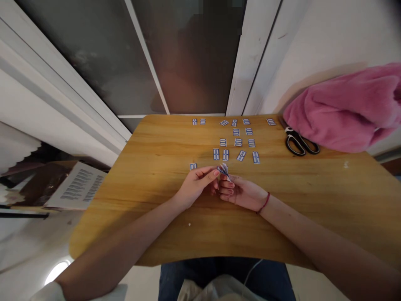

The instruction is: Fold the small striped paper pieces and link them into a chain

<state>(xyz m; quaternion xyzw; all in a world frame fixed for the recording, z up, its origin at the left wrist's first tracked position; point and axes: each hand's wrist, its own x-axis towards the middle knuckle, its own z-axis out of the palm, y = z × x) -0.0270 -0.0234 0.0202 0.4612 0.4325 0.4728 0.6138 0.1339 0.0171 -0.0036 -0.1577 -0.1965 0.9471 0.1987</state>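
Over the middle of the wooden table (150, 175) my two hands meet around a few small white paper slips with blue marks (224, 170). My left hand (194, 184) pinches the slips at their left side between thumb and fingers. Curled fingers of my right hand (246, 194) grip them from the right, a red string bracelet (267, 202) at the wrist. Several blue-bordered paper labels (225, 154) lie flat in loose rows just beyond my hands. One label (193, 166) lies close by my left fingers, partly covered.
Black-handled scissors (296, 141) rest at the back right, partly under a pink plush cloth (341, 108). A sliding glass door (188, 62) stands behind the table. On the left, an open cardboard box (78, 184) sits below the table's edge.
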